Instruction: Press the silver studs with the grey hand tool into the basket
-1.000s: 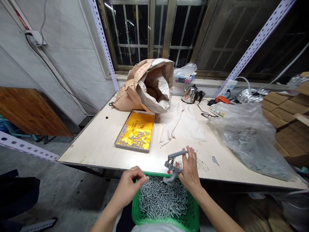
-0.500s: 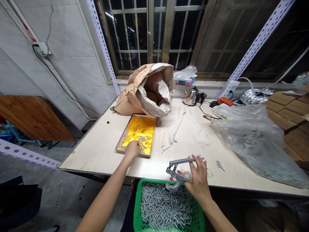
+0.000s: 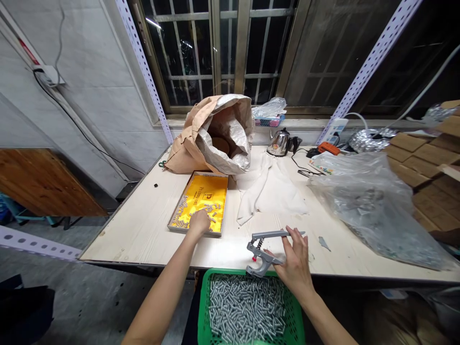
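My left hand (image 3: pixel 200 222) reaches into a shallow tray (image 3: pixel 198 232) lined with yellow cloth (image 3: pixel 201 187) that bears dark lettering. Its fingers are drawn together and point down among small silvery metal pieces (image 3: pixel 182 203); whether one is pinched there cannot be made out. My right hand (image 3: pixel 295 261) grips a grey spring-loaded plier-like tool (image 3: pixel 264 258), fingers on the upper handle and thumb by the lower one. Its handles are spread, with a coil spring and a red part between them. Below the tool is a green plastic basket (image 3: pixel 204 306) holding a heap of small cylindrical metal pieces (image 3: pixel 247 304).
Behind the tray lies a large open paper sack (image 3: pixel 187 148). A white cloth (image 3: pixel 273 191), a kettle (image 3: pixel 278 143) and a clear plastic bag (image 3: pixel 370 201) are on the table (image 3: pixel 132 235). Cardboard boxes (image 3: pixel 431 163) are stacked at right.
The view has shifted slightly. My left hand stays at the tray, now a little further over the loose pieces. The tool in my right hand sits slightly higher relative to the basket.
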Demonstrator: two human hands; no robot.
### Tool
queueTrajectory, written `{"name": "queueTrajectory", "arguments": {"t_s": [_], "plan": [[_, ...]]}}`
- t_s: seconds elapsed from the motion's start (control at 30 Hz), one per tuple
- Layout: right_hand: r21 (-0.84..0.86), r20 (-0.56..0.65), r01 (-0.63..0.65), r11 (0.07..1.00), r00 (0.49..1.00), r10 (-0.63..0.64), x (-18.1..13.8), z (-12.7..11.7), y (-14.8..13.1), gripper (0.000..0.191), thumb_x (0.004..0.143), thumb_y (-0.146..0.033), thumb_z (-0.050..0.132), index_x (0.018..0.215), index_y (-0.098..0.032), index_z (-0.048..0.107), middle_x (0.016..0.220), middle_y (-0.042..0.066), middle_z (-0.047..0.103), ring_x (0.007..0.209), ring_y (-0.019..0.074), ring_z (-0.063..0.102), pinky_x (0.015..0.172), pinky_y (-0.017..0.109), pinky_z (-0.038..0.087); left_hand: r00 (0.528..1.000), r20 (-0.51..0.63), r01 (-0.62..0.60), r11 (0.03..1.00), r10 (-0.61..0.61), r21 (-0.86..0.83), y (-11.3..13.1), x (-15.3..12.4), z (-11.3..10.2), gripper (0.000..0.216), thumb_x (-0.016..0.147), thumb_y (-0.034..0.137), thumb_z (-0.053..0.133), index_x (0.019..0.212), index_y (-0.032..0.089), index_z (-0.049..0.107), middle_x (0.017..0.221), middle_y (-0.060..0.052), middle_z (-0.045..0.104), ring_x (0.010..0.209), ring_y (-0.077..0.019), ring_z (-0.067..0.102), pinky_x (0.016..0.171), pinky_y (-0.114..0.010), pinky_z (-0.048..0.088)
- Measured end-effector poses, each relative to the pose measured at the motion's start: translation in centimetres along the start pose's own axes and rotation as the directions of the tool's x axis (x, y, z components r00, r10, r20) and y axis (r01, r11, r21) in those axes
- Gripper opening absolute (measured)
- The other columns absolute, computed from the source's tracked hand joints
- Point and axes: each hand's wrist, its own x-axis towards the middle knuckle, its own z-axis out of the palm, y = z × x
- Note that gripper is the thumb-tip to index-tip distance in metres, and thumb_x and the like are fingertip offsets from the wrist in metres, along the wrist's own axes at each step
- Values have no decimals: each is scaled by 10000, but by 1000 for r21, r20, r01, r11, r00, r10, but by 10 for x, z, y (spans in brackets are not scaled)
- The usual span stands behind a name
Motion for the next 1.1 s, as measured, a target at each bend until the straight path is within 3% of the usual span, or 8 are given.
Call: {"name": "queueTrajectory", "arguments": {"t_s": [0.13,0.37,0.53,0.67,0.93,1.1], "plan": [[0,-1,-3,1000,1000,3,4,2,-1,508,851,-450,477,1225,-113,416,1331,199,383,1297,348,269,1037,609,234,999,-43,4,1000,-5,-21,-19,2,-7,123,766,192,542,803,161,655,912,-86,696,864,-194,635,675,-230,437],[18,-11,3,1000,1000,-3,7,6,-6,504,850,-431,476,1252,-139,395,1342,185,377,1296,348,275,1028,614,242,983,-171,79,995,-69,56,-26,-3,-13,263,797,109,449,985,117,633,1031,-165,656,971,-254,605,751,-289,428],[12,-3,19,1000,1000,-19,8,3,-9,520,850,-446,473,1257,-133,394,1343,191,376,1292,355,279,1021,613,252,986,-151,86,992,-72,87,-21,-1,-7,223,794,107,463,889,105,665,928,-181,676,915,-272,626,728,-299,434],[8,-1,12,1000,1000,-12,6,2,-5,513,855,-447,459,1261,-140,393,1344,186,379,1294,351,280,1025,618,237,986,-153,78,993,-63,91,-24,-2,-6,258,833,142,425,955,126,652,954,-163,676,935,-256,623,752,-292,428],[-5,7,27,1000,1000,-27,3,5,-1,495,848,-443,471,1227,-129,415,1341,191,379,1294,346,278,1033,610,227,991,-131,36,995,-24,94,-26,-10,-4,258,829,158,426,873,118,677,926,-173,680,909,-257,627,738,-292,428],[2,3,18,1000,1000,-18,3,5,-2,492,856,-452,456,1219,-120,420,1332,198,386,1297,345,271,1037,608,220,992,-128,15,997,-6,72,-30,-3,-10,259,822,155,429,857,161,686,904,-121,688,884,-219,628,729,-258,436]]}}
